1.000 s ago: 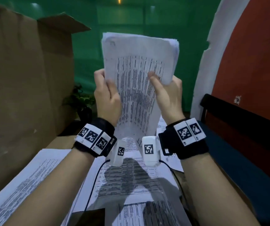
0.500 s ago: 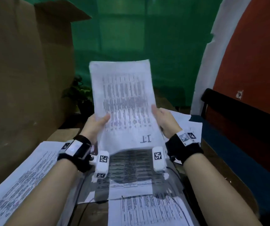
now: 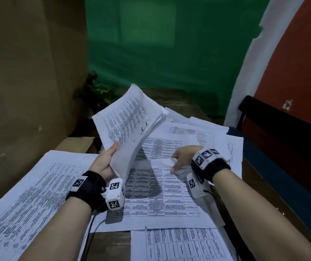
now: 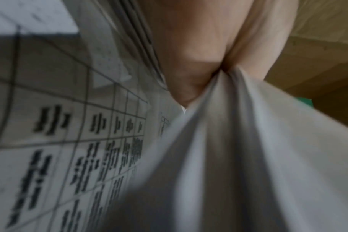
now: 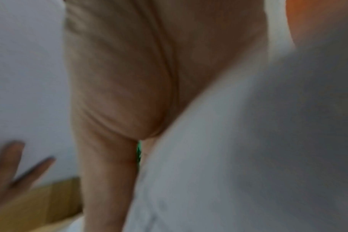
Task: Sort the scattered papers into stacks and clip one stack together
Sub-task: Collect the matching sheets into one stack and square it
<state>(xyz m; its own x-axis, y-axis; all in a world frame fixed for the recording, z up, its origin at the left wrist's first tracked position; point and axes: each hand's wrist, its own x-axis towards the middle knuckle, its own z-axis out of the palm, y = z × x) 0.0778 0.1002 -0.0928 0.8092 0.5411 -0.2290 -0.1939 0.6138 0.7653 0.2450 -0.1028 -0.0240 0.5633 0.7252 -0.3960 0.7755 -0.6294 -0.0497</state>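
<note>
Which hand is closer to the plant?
Left. The left hand, holding a paper stack, is just below the plant; the right hand is farther right.

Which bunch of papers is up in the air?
The paper stack gripped by the left hand; all the other sheets lie flat on the table.

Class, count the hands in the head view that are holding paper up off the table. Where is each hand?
1: left hand holds a stack aloft. Right hand rests on sheets on the table.
</note>
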